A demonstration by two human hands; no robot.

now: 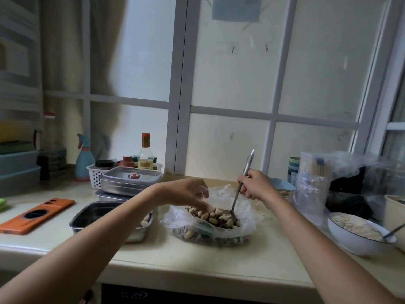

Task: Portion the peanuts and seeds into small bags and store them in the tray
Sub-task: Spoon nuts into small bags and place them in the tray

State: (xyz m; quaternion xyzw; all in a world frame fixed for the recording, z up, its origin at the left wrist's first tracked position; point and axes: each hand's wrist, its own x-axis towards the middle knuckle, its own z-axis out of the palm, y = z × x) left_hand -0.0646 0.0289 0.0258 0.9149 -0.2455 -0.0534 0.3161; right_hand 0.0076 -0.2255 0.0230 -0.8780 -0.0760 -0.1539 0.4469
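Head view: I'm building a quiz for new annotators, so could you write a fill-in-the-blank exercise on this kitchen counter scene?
1. The spoon dipped into the bag of peanuts and seeds is gripped by the person's ____ hand.
2. The open steel tray stands to the ____ of that bag.
3. The phone lying on the counter has an ____ case.
Missing words: right; left; orange.

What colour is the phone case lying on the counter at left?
The phone case is orange; head view.
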